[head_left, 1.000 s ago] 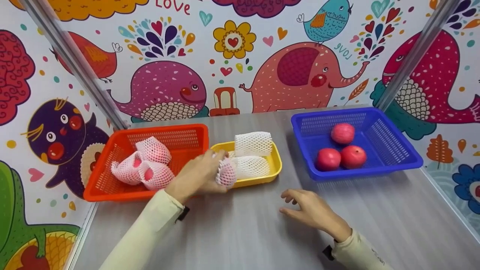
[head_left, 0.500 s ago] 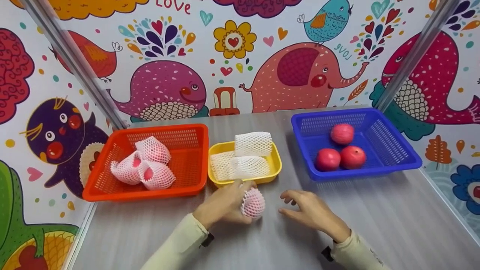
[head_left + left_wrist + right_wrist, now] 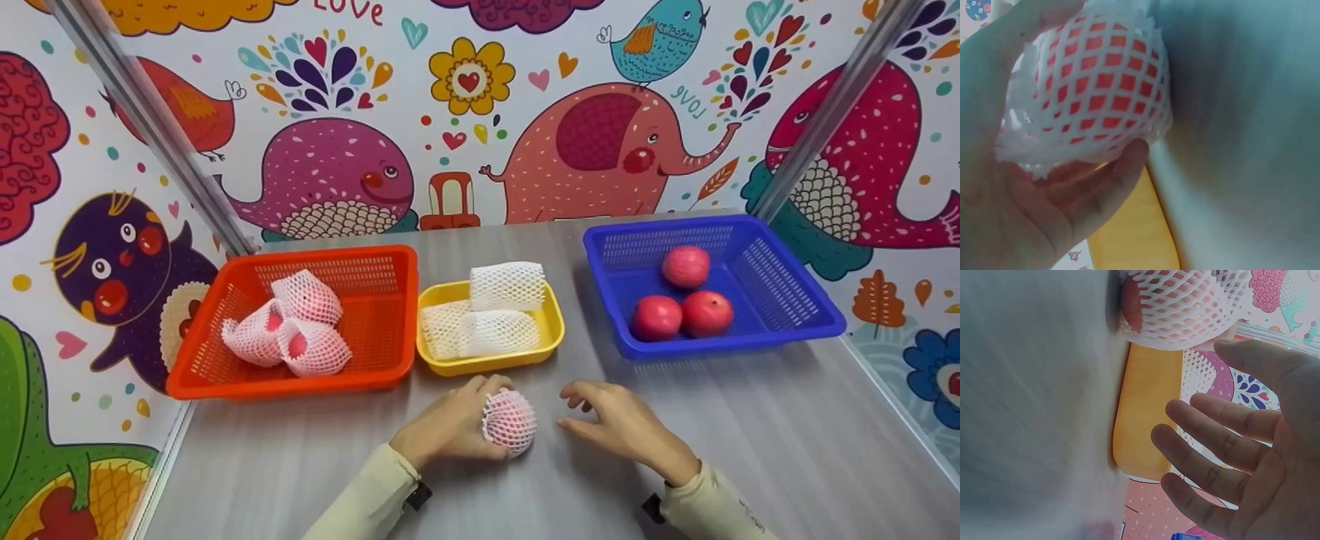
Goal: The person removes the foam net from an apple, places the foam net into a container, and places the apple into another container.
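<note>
My left hand (image 3: pixel 459 424) grips a round red fruit in a white foam net sleeve (image 3: pixel 510 422), low over the table in front of the yellow tray. In the left wrist view the thumb and fingers curl round the netted fruit (image 3: pixel 1100 90), and red skin shows through the mesh. To its right, my right hand (image 3: pixel 626 420) holds nothing; its fingers are spread and slightly bent in the right wrist view, apart from the fruit. White foam net sleeves (image 3: pixel 499 334) lie in the yellow tray (image 3: pixel 491 366).
An orange-red basket (image 3: pixel 375 375) at left holds three netted fruits (image 3: pixel 315 349). Three bare red fruits (image 3: pixel 706 313) sit in a blue basket (image 3: pixel 787 300) at right. Patterned walls (image 3: pixel 525 45) and metal posts (image 3: pixel 150 127) bound the grey table (image 3: pixel 570 495).
My left hand has carried the netted fruit from over the yellow tray's left end, toward me and rightward, to the table's front middle. The right hand has stayed in place.
</note>
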`<state>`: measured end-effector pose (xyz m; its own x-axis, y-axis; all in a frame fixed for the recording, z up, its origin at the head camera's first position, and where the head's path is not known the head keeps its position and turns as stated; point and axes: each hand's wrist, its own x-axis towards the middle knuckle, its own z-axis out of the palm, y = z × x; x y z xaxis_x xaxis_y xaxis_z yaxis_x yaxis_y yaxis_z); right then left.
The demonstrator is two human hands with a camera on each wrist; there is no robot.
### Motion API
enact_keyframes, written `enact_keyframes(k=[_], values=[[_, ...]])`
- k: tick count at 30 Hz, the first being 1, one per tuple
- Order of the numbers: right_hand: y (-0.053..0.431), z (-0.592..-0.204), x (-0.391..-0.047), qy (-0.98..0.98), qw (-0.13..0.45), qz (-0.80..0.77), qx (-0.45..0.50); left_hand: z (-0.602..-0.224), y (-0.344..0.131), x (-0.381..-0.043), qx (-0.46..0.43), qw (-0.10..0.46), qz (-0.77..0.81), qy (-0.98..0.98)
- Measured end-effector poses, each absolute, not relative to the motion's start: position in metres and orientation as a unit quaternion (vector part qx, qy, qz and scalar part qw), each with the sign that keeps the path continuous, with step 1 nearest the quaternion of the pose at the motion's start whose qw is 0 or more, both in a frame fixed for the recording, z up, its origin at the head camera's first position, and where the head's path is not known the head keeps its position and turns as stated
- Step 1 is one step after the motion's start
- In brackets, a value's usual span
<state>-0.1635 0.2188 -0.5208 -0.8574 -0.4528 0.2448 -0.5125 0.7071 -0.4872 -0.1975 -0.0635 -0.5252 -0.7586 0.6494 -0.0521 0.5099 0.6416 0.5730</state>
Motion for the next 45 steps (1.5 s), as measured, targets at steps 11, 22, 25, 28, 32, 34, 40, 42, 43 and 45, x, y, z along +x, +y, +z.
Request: enact_keyframes(k=[11,22,25,28,32,34,40,42,43,45], values=[[0.218,-0.519,-0.164,-0.921,0.049,0.280,0.266,-0.524,-0.093,-0.193,0.307,0.055,0.253,0.916],[0.215,-0.518,-0.166,-0.920,0.055,0.275,0.273,-0.524,-0.118,-0.190,0.289,0.027,0.221,0.931],[0.214,-0.519,-0.165,-0.919,0.058,0.276,0.276,-0.524,-0.122,-0.189,0.282,0.032,0.220,0.933],[0.211,-0.520,-0.166,-0.916,0.057,0.278,0.282,-0.525,-0.125,-0.189,0.274,0.041,0.219,0.935],[0.205,-0.524,-0.166,-0.910,0.049,0.286,0.295,-0.526,-0.124,-0.188,0.277,0.058,0.220,0.933],[0.200,-0.525,-0.168,-0.906,0.044,0.291,0.305,-0.525,-0.123,-0.188,0.283,0.067,0.217,0.932],[0.176,-0.530,-0.173,-0.890,0.020,0.299,0.345,-0.524,-0.121,-0.189,0.290,0.071,0.197,0.934],[0.168,-0.532,-0.175,-0.885,0.012,0.301,0.356,-0.525,-0.120,-0.189,0.293,0.067,0.193,0.934],[0.165,-0.533,-0.176,-0.882,0.009,0.302,0.362,-0.525,-0.119,-0.190,0.294,0.065,0.193,0.934],[0.158,-0.536,-0.177,-0.875,0.006,0.307,0.374,-0.526,-0.118,-0.190,0.299,0.062,0.191,0.933]])
